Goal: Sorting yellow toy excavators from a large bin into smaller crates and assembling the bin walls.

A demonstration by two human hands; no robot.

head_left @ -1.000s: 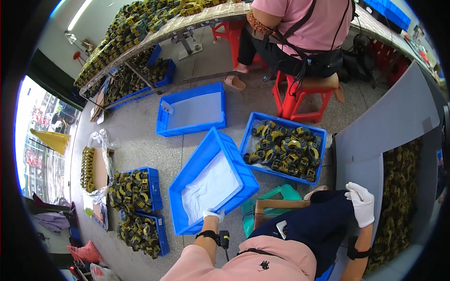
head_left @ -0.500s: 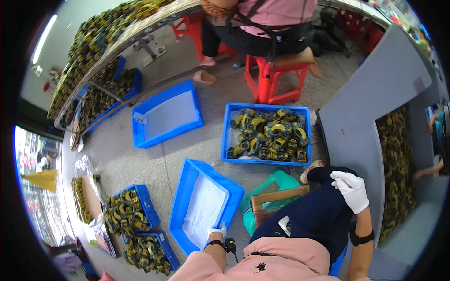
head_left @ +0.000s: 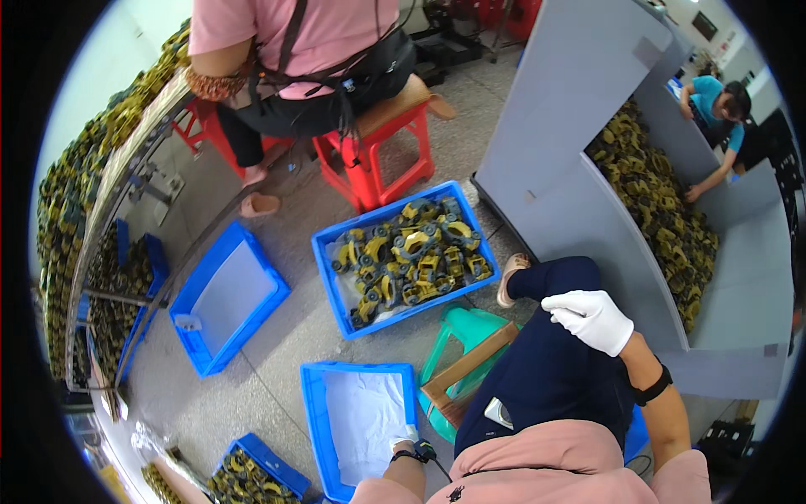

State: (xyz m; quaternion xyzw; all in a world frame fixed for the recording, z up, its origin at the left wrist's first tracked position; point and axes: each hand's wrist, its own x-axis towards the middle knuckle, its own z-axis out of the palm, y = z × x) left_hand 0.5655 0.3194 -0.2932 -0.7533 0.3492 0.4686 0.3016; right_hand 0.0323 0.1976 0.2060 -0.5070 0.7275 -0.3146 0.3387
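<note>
My left hand (head_left: 404, 436), in a white glove with a dark band at the wrist, is at the right wall of an empty-looking blue bin (head_left: 314, 420) lined with a white sheet. Its fingers seem closed on the bin's edge, though partly hidden. Over my knee, my right hand (head_left: 592, 321), also white-gloved, has its fingers pressed together with nothing visible in them. Ahead of both hands, another blue bin (head_left: 340, 312) holds a heap of yellow-and-dark toy vehicles (head_left: 416, 252). A green stool with a wooden frame (head_left: 470, 370) stands between my left hand and my legs.
A lined blue bin (head_left: 270, 281) lies further left. At lower left sits a bin of toy vehicles (head_left: 252, 480). A person on a red stool (head_left: 369, 172) sits ahead. At right, a grey-walled container (head_left: 546, 160) holds many toy vehicles; another person reaches into it.
My view has turned to the right, so the bins and the seated person appear further left. The person at the grey container now shows more fully. My hands keep much the same poses.
</note>
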